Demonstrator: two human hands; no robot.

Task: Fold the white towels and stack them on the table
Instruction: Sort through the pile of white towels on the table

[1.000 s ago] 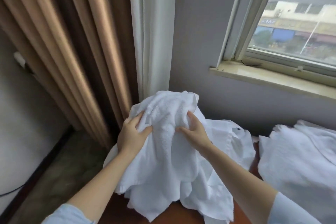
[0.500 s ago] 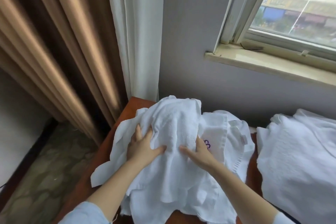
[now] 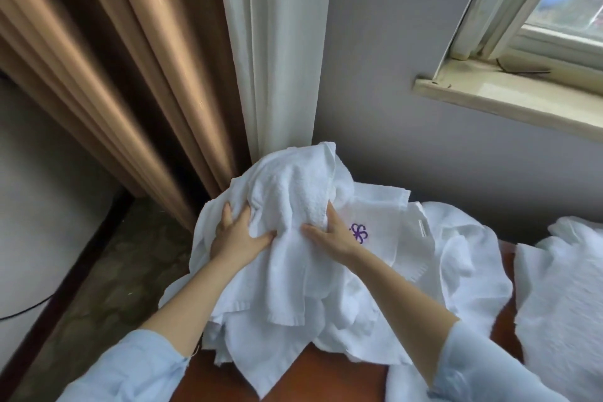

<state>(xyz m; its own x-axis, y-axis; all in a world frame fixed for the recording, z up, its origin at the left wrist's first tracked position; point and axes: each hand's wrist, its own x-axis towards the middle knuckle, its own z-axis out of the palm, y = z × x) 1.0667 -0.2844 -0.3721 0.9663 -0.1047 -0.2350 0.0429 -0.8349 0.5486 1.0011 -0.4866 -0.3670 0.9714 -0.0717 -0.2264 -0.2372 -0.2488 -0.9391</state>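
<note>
A crumpled white towel (image 3: 293, 206) is bunched up between my hands above a loose heap of white towels (image 3: 450, 271) on the brown wooden table (image 3: 319, 378). My left hand (image 3: 236, 232) grips its left side with the thumb pressed into the cloth. On its right side my right hand (image 3: 329, 235) pinches the fabric, fingers partly buried in it. A flatter towel with a purple embroidered flower (image 3: 359, 232) lies just right of my right hand.
Another pile of white towels (image 3: 561, 297) lies at the table's right end. Brown curtains (image 3: 114, 75) and a white sheer curtain (image 3: 277, 42) hang behind the table's left corner. The grey wall, the window sill (image 3: 509, 98) and the floor at left (image 3: 107, 271) bound the space.
My hands lowered the bunched towel onto the heap, then gathered it up again between them. The purple flower on the towel underneath has come into view.
</note>
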